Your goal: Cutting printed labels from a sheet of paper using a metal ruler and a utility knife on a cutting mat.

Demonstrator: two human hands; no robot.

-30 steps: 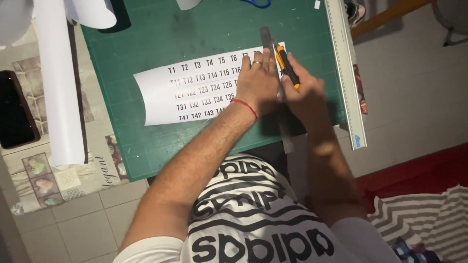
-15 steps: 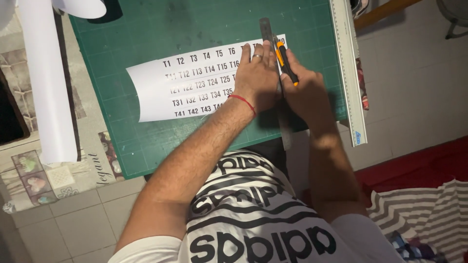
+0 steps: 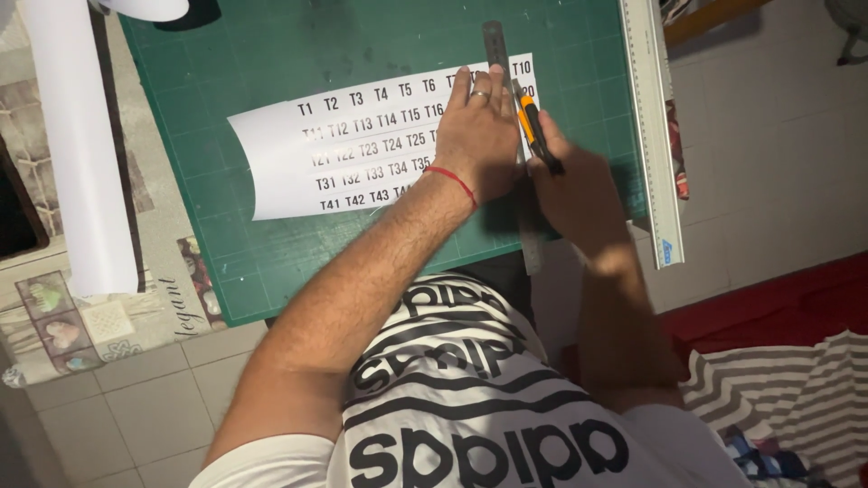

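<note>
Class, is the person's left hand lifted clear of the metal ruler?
No, the left hand presses flat on the metal ruler and printed sheet.

Our left hand [image 3: 477,136] hides the sheet's [image 3: 362,145] right rows and part of the ruler [image 3: 495,45].

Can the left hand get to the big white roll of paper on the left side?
Probably yes. The left hand is pressing down the metal ruler, but only open green mat and the printed sheet lie between it and the white roll.
</note>
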